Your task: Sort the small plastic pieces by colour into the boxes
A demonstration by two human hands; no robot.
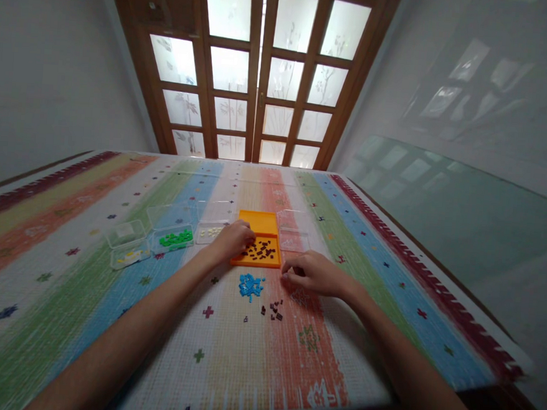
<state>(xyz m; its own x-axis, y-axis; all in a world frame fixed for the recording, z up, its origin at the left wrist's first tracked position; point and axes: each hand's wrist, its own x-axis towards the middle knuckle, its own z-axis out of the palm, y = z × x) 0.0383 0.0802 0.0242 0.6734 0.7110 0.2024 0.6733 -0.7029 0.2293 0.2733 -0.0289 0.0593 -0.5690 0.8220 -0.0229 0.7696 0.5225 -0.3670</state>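
Note:
An open orange box [280, 253] lies in the middle of the table, with small dark brown pieces [261, 250] scattered in its near half. My left hand [234, 240] reaches over the box's left side, its fingers curled down among the pieces; whatever its fingertips hold is hidden. Just right of the box, my right hand [314, 273] is low over the cloth with fingers bent and thumb and fingertips close together. Anything between them is too small to make out. A pile of blue pieces [251, 286] sits in front of the box, and several dark loose pieces [276, 311] lie nearer me.
Left of the orange box stand open clear plastic boxes, holding green pieces [176, 238], cream pieces [210, 232] and yellow-white pieces [132, 257]. Another clear box [294, 240] stands to the right. A striped tablecloth [169, 360] covers the table; glazed wooden doors [259, 73] stand beyond.

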